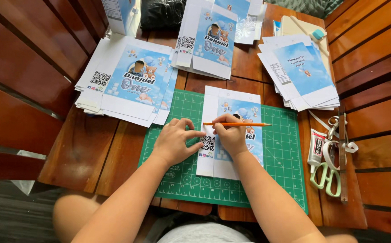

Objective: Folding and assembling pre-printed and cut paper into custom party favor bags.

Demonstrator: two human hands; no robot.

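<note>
A flat printed card sheet (231,104), white with a blue cartoon panel, lies on a green cutting mat (283,157). My right hand (230,134) rests on the sheet and grips an orange pencil (249,124) that lies level, pointing left-right. My left hand (174,141) lies beside it on the mat, fingers spread, fingertips pressing the sheet's left edge.
Stacks of similar printed sheets lie at the left (130,81), back centre (209,38) and right (301,72). A glue tube (315,146), green-handled scissors (328,173) and a metal ruler (342,157) lie right of the mat. Wooden slatted benches flank the wooden table (87,153).
</note>
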